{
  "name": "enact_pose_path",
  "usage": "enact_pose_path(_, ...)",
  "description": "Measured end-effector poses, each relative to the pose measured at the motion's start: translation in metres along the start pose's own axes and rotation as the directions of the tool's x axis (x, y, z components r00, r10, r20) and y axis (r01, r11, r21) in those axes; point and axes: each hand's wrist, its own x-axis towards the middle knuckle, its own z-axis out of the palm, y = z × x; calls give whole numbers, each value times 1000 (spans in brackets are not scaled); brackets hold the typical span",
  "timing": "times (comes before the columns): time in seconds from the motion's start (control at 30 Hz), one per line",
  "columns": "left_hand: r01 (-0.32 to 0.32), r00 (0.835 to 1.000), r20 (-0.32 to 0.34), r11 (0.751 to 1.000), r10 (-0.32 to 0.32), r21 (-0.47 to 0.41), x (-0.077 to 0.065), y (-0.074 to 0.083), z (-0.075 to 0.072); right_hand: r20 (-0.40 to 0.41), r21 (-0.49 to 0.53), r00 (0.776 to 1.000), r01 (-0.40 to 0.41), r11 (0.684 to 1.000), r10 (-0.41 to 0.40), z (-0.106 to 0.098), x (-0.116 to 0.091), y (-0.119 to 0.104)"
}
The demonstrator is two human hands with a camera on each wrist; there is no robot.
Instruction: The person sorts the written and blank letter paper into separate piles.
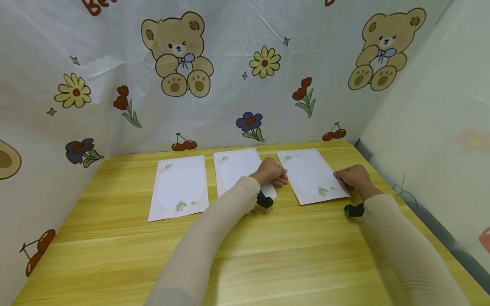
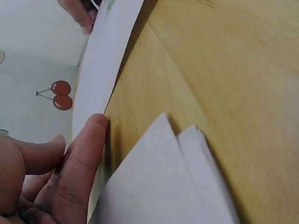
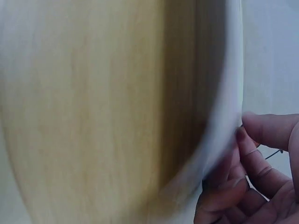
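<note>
At the right of the table lies a white sheet of paper [image 1: 308,176] printed with small green plants. My right hand [image 1: 354,176] pinches its right edge between thumb and fingers; in the right wrist view the paper [image 3: 224,126] curves up off the wood. At the sheet's left edge, my left hand [image 1: 271,171] holds the margin with thumb and forefinger, above a middle sheet [image 1: 231,168]. Seen from the left wrist, that middle paper [image 2: 154,177] shows two offset corners, so it has more than one layer. A third printed sheet [image 1: 180,182] lies flat at the left.
The yellow wood-grain table [image 1: 115,255] meets a white curtain [image 1: 229,93] printed with bears, flowers and cherries at its back. A pale wall [image 1: 432,140] stands along the right edge, with a thin greenish cord [image 1: 405,191]. Dark wrist devices [image 1: 354,210] sit under both wrists.
</note>
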Motion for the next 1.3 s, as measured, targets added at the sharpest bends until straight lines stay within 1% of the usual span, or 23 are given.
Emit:
enact_pose_path(0.07,1,1000,-20,999,-1,39,-2,1,-1,-22,-64,999,37,997,-38,0,-1,-1)
enact_pose_path(0.13,-5,1000,-24,999,6,43,-3,1,-4,-46,-124,996,73,990,-79,1,-3,-3)
enact_pose_path(0.2,-20,1000,-9,1000,20,13,-4,1,-9,-74,-187,990,107,977,-123,2,-7,-6)
enact_pose_path(0.3,-35,998,44,997,38,-67,-5,1,-20,-103,-205,980,147,968,-171,6,-12,-16)
enact_pose_path(0.33,-34,998,53,995,39,-89,-6,0,-26,-106,-207,977,159,965,-184,9,-13,-23)
enact_pose_path(0.4,-31,997,64,992,39,-122,-9,0,-37,-103,-196,973,184,963,-207,14,-14,-38)
enact_pose_path(0.43,-27,998,57,991,34,-130,-11,-1,-43,-98,-190,971,198,962,-219,17,-14,-46)
enact_pose_path(0.57,-10,1000,-6,990,9,-139,-17,-8,-65,-51,-143,962,257,956,-267,35,-16,-80)
enact_pose_path(0.67,15,999,-50,993,-21,-118,-21,-15,-85,-2,-79,952,304,949,-306,53,-20,-105)
enact_pose_path(0.8,67,994,-77,995,-73,-80,-29,-23,-115,65,-1,939,339,941,-339,74,-28,-134)
enact_pose_path(0.9,118,991,-63,991,-122,-62,-34,-29,-136,103,47,932,345,937,-348,84,-32,-148)
enact_pose_path(1.03,171,983,-55,984,-173,-46,-43,-35,-161,132,69,926,348,935,-354,95,-34,-160)
enact_pose_path(1.17,208,972,-96,977,-213,-55,-54,-42,-181,146,69,925,346,936,-352,104,-35,-169)
enact_pose_path(1.3,229,963,-127,971,-237,-70,-62,-51,-194,167,49,923,343,938,-346,111,-34,-174)
